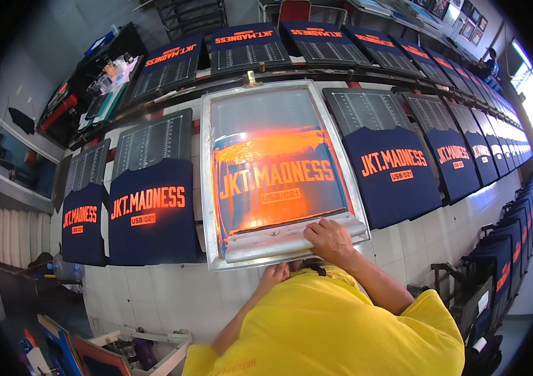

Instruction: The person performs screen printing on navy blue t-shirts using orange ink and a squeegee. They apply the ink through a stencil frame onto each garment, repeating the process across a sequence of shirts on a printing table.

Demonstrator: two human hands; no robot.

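The frame (pixel 207 169) is silver-grey, as is the bar (pixel 263 246) along its near edge. The mesh (pixel 266 109) is plain grey toward the frame's far edge, then streaked with bright orange ink (pixel 273 145); glossy orange smears mark its near half, around orange lettering. The shirts (pixel 398 203) are navy with orange lettering, the boards (pixel 367 108) charcoal with white ruled marks, the worker's top (pixel 341 326) yellow.

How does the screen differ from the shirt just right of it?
The screen is metal-framed; the shirt lies frameless on a board.
Orange ink smears the screen; the shirt's lettering is crisp.
The right hand grips a squeegee on the screen; no hand touches the shirt.
Both show matching lettering.
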